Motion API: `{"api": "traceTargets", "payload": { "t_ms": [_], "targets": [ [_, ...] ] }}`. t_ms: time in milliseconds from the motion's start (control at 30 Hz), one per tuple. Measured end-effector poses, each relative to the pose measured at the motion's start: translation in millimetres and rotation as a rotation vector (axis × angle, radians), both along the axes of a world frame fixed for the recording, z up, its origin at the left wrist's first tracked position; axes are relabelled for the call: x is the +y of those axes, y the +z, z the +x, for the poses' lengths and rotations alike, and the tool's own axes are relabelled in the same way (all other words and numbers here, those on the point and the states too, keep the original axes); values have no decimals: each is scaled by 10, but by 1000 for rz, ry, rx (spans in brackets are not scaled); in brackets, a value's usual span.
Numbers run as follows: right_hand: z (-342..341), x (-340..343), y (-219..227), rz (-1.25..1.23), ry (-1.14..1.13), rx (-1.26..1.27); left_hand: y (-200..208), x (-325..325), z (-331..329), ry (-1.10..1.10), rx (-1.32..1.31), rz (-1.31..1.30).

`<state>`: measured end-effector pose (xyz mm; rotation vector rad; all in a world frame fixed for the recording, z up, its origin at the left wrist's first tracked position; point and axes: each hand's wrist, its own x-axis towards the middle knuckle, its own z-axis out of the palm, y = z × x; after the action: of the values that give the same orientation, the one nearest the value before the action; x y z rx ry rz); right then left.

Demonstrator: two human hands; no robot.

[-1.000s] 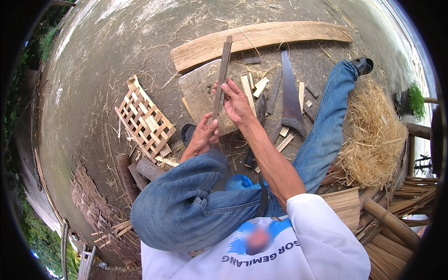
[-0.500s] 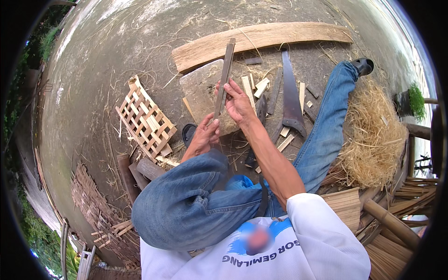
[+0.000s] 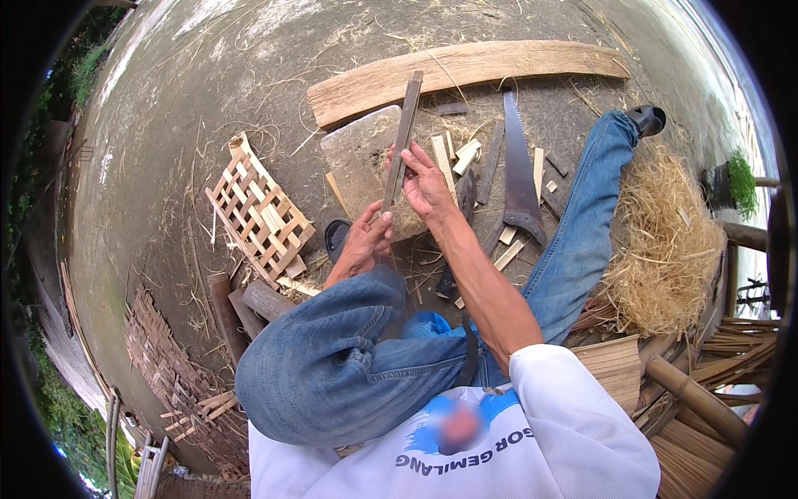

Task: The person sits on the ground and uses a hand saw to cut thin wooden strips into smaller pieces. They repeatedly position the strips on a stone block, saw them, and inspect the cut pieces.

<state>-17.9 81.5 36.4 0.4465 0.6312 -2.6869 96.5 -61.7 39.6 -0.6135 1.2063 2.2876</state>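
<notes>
Both my hands hold a narrow, dark brown wooden strip (image 3: 404,125), tilted so that its far end leans slightly right. My left hand (image 3: 366,239) pinches its near end between thumb and fingers, close to my bent knee. Farther up, my right hand (image 3: 426,181) grips the strip around its middle, the thumb lying on top and fingers behind. Beneath the strip lies a flat stone slab (image 3: 353,145). A handsaw (image 3: 517,158) with a dark blade rests to the right of my right hand, beside a dark knife-like tool (image 3: 466,195) that my forearm partly covers.
A long curved plank (image 3: 474,65) lies across the far side. Left of me sits a woven bamboo piece (image 3: 262,212), with a brown woven mat (image 3: 170,353) nearer. Pale wood offcuts (image 3: 467,155) are scattered right of the slab. Shavings (image 3: 669,249) heap beyond my outstretched leg.
The strip has shifted very slightly, its far end a little to the right and lower. Both hands keep their hold in nearly the same place.
</notes>
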Motion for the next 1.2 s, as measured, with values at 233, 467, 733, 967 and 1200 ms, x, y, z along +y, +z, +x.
{"api": "traceTargets", "payload": {
  "t_ms": [233, 467, 733, 967, 1200],
  "targets": [
    [11, 12, -1, 5, -2, 0, 18, 5, 2, -7, 6, -2],
    [22, 29, 0, 16, 6, 10, -8, -28, 9, -46, 22, 35],
    [60, 14, 91, 34, -21, -9, 15, -46, 48, -58, 10, 169],
    [83, -10, 81, 15, -42, -21, 57, -63, 57, -77, -7, 155],
    [94, 23, 74, 19, -31, -25, 63, -8, 61, -37, -16, 101]
  ]
}}
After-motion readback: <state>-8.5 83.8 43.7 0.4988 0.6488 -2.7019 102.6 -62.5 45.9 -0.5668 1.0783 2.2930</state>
